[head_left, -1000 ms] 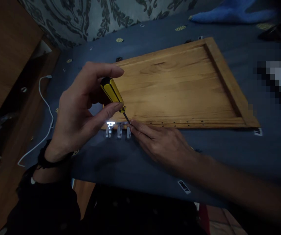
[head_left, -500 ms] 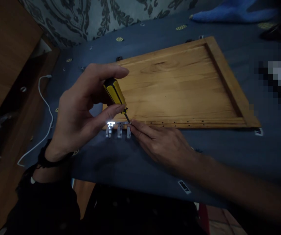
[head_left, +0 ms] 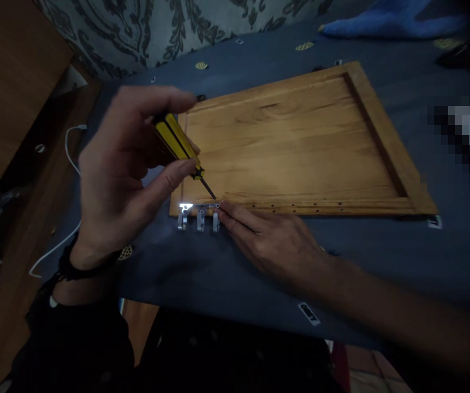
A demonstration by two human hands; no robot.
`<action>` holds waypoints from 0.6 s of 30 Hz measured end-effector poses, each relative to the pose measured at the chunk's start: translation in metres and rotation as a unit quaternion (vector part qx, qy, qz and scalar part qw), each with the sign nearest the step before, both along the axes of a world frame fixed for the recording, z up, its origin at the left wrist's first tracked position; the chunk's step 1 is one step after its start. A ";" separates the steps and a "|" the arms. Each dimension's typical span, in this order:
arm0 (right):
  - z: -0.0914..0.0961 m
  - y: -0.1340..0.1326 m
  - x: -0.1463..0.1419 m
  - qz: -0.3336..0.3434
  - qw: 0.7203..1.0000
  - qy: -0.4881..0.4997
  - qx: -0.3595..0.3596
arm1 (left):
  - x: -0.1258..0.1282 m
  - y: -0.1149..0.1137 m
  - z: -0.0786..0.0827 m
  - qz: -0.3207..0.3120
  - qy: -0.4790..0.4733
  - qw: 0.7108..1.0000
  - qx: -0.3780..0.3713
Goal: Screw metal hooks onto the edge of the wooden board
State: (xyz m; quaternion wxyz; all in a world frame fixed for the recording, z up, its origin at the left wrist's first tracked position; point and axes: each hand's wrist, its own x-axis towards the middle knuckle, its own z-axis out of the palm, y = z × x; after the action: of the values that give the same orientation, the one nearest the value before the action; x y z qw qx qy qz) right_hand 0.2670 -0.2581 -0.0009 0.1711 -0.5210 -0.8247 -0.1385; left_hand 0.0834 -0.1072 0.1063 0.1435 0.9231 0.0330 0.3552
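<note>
My left hand is wrapped round the yellow and black handle of a screwdriver, with the thumb along the handle's lower end. The slanted shaft points down to the right, its tip close to the rightmost small metal hook. Whether the tip touches a screw, I cannot make out. My right hand has its fingertips pressed together at that hook, against the near edge of a framed wooden panel. Two more metal hooks stand in a row to the left along the same edge.
The panel lies on a dark blue patterned cloth. A white cable runs down the left side beside wooden furniture. A blue plush item lies at the back right. Small dark holes dot the panel's near rail.
My left hand and the screwdriver handle have shifted left and slightly up, so the shaft leans more and shows longer. My right hand stays at the hook.
</note>
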 end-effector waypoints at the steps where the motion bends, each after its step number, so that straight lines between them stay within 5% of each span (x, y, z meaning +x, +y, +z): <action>1: 0.000 0.000 0.000 0.000 1.000 -0.001 0.000 | 0.000 0.002 0.001 0.002 -0.007 1.000 0.004; 8: -0.002 0.001 0.000 0.003 1.000 0.007 0.000 | 0.002 0.001 -0.009 0.004 -0.031 0.999 -0.023; 13: -0.002 0.001 -0.001 0.007 1.000 0.012 0.001 | 0.005 -0.013 -0.011 0.068 -0.015 0.991 -0.116; 18: 0.000 0.002 -0.001 0.001 0.999 0.012 0.033 | 0.006 -0.012 -0.011 0.039 -0.011 0.997 -0.073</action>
State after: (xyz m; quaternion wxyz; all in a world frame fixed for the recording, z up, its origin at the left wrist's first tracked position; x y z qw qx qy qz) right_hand 0.2656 -0.2561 -0.0012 0.1984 -0.5159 -0.8179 -0.1594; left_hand 0.0890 -0.1189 0.0953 0.1968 0.9042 0.0928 0.3675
